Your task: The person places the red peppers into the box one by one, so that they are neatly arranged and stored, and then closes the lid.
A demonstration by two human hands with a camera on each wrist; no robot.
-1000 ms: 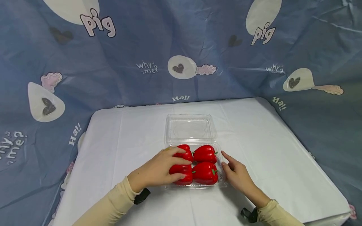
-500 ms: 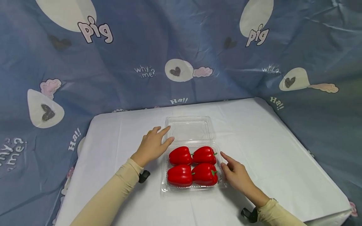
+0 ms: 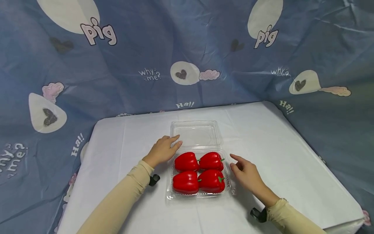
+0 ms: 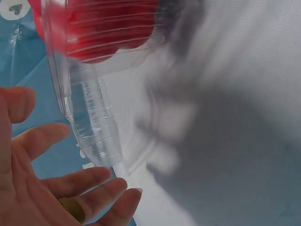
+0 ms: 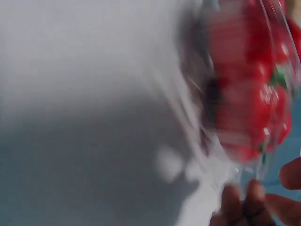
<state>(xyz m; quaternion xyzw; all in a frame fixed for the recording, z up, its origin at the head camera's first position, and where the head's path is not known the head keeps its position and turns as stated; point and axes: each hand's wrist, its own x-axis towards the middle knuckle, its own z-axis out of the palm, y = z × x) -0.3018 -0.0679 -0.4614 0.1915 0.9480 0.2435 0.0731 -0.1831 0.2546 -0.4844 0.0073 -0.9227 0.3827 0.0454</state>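
Several red bell peppers (image 3: 185,182) with green stems lie in two rows in the base of a clear plastic clamshell box (image 3: 170,191). Its clear lid (image 3: 196,135) lies folded back behind the base. My left hand (image 3: 163,149) is at the left side near the hinge, fingers apart and loosely bent; the left wrist view shows the fingers (image 4: 84,181) beside the clear plastic, gripping nothing. To the right of the base, my right hand (image 3: 248,175) holds nothing, thumb and index finger apart. In the blurred right wrist view, its fingertips (image 5: 254,193) are near the box edge; contact is unclear.
The box stands on a white-covered table (image 3: 140,201). A blue printed cloth (image 3: 131,87) hangs behind it and at the sides. Each wrist carries a small black camera mount, such as the one under the left sleeve (image 3: 131,188).
My left hand has lifted off the left peppers, moved back toward the hinge, then shifted slightly right toward the lid's edge. My right hand has moved slightly right, away from the box.
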